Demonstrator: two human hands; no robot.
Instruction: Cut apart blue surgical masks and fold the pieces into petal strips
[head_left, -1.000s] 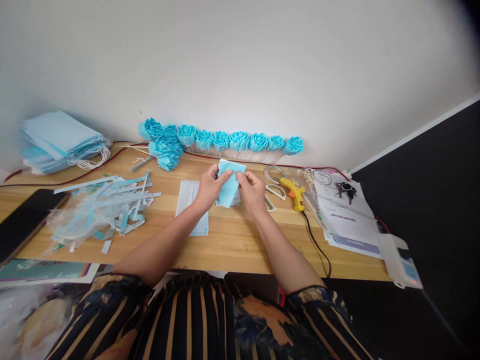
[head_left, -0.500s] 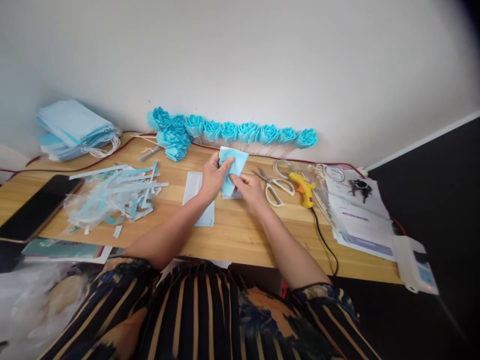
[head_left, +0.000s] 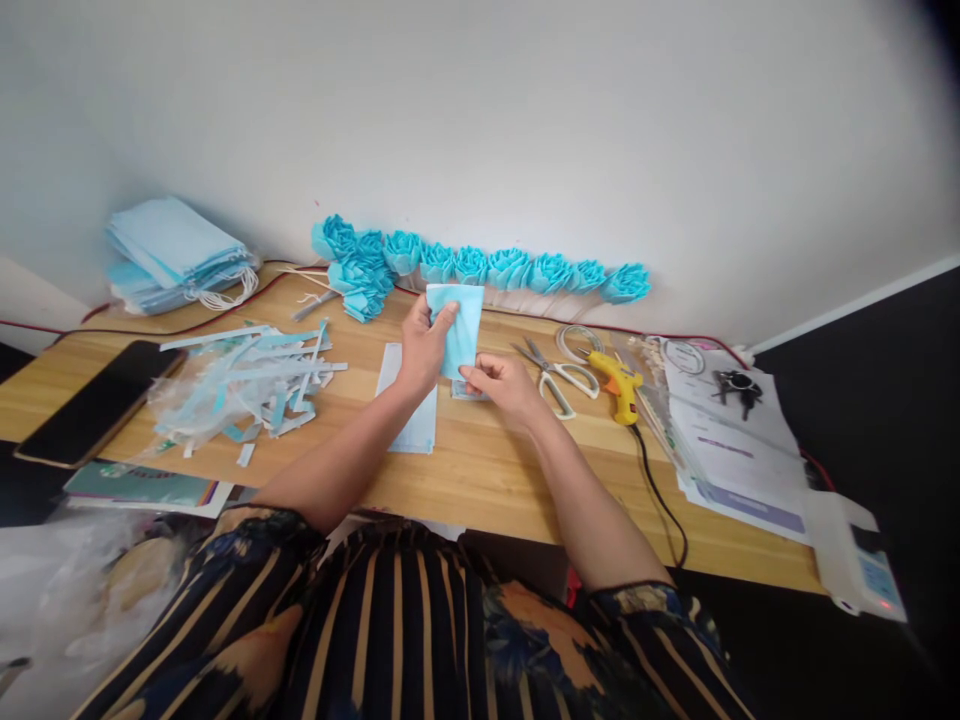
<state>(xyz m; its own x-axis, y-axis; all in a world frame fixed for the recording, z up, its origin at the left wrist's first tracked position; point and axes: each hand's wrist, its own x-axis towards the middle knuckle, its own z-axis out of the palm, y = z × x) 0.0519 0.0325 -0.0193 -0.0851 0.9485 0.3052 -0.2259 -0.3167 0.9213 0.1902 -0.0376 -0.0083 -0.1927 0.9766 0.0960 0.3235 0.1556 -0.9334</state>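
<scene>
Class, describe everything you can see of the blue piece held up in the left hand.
The blue piece is a light-blue, roughly rectangular sheet of soft, cloth-like material, slightly creased, its top edge paler. It stands nearly upright above the wooden table. The left hand grips its left side, thumb across the front; the right hand touches the lower right corner, though whether it pinches is unclear.

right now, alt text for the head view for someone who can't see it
A person's left hand holds a light blue sheet above a wooden table, the right hand at its lower corner. Blue artificial flowers line the wall behind; cut strips lie to the left, scissors and a yellow glue gun to the right.
</scene>
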